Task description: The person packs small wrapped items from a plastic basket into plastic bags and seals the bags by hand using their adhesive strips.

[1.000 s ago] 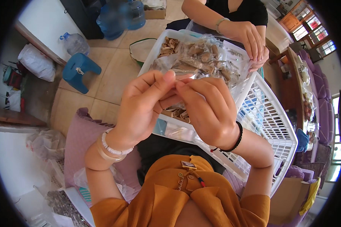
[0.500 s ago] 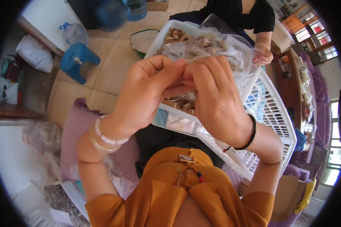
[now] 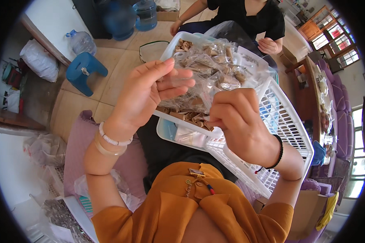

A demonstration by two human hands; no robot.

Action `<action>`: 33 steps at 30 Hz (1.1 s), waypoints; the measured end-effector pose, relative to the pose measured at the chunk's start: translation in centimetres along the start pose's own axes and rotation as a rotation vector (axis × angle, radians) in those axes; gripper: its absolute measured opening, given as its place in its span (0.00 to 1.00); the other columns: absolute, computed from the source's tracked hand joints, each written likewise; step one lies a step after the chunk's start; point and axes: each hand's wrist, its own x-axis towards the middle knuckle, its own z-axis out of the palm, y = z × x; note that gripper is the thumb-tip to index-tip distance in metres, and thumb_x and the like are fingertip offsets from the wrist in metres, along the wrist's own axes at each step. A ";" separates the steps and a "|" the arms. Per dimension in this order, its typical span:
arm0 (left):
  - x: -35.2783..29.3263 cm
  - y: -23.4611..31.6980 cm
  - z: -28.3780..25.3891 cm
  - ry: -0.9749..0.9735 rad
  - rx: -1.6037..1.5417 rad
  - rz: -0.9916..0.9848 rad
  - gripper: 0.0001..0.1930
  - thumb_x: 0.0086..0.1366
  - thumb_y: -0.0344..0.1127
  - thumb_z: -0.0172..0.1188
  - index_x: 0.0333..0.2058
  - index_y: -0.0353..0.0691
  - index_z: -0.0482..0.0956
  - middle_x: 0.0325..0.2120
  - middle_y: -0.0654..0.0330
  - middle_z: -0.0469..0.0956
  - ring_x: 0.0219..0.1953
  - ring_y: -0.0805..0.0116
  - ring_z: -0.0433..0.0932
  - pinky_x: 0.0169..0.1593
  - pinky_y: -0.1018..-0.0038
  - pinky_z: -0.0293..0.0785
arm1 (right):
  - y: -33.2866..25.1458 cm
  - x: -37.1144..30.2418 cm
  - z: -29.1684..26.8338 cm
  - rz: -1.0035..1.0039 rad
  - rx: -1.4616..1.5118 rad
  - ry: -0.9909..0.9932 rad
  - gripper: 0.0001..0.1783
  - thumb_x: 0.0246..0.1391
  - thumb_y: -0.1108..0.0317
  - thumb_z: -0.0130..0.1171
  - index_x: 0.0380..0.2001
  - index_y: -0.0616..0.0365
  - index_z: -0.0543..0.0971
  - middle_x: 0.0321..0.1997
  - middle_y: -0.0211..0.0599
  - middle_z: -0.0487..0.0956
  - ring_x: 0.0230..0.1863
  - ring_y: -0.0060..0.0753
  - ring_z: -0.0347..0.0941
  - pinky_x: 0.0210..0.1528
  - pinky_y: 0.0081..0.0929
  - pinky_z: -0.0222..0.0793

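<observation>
My left hand (image 3: 150, 87) is raised over the near left side of a white tray (image 3: 166, 52), thumb and fingers apart, with nothing plainly held. Lower and to the right, my right hand (image 3: 238, 117) is closed in a pinch; a small pale bit shows at its fingertips, too small to name. Clear plastic bags (image 3: 198, 65) with brown pieces inside lie heaped in the tray. Loose folded brown cardboard pieces (image 3: 190, 117) fill its near edge, and more cardboard pieces (image 3: 184, 44) lie in its far left corner.
A white lattice basket (image 3: 286, 117) stands to the right, partly under my right forearm. Across the tray sits another person (image 3: 247, 20) in black, hands near its far side. A blue stool (image 3: 83, 73) and large water bottles (image 3: 145, 16) stand on the left floor.
My hands, together over the tray before, have come apart; the right moved down toward me and the left opened. The other person's visible hand moved back from the tray.
</observation>
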 end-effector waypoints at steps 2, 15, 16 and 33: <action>-0.1 0.1 0.3 0.007 -0.004 0.002 0.10 0.61 0.38 0.49 0.28 0.38 0.74 0.33 0.50 0.77 0.35 0.61 0.78 0.37 0.74 0.75 | 0.2 -0.6 -1.0 -0.010 0.057 0.022 0.12 0.37 0.85 0.54 0.27 0.62 0.68 0.32 0.41 0.69 0.32 0.38 0.64 0.33 0.25 0.62; -0.4 -1.5 0.2 0.119 -0.027 0.102 0.09 0.61 0.37 0.50 0.28 0.39 0.73 0.33 0.51 0.76 0.30 0.65 0.78 0.31 0.79 0.76 | 1.1 -10.4 -7.2 0.481 0.566 0.129 0.10 0.48 0.77 0.54 0.32 0.62 0.65 0.21 0.28 0.69 0.22 0.14 0.62 0.26 0.13 0.58; -0.4 -1.8 0.5 0.159 -0.019 0.108 0.09 0.62 0.38 0.49 0.26 0.40 0.72 0.32 0.53 0.77 0.28 0.67 0.78 0.29 0.80 0.76 | 1.2 -10.8 -7.4 0.501 0.559 0.149 0.11 0.46 0.76 0.57 0.32 0.62 0.65 0.19 0.26 0.68 0.21 0.14 0.61 0.24 0.12 0.57; -0.7 -4.7 -0.6 0.077 0.070 0.374 0.10 0.60 0.38 0.51 0.33 0.37 0.72 0.28 0.57 0.76 0.26 0.71 0.71 0.33 0.76 0.68 | 12.3 -20.9 -8.6 0.817 -0.692 0.126 0.11 0.47 0.64 0.54 0.20 0.60 0.75 0.24 0.41 0.70 0.32 0.43 0.65 0.36 0.34 0.63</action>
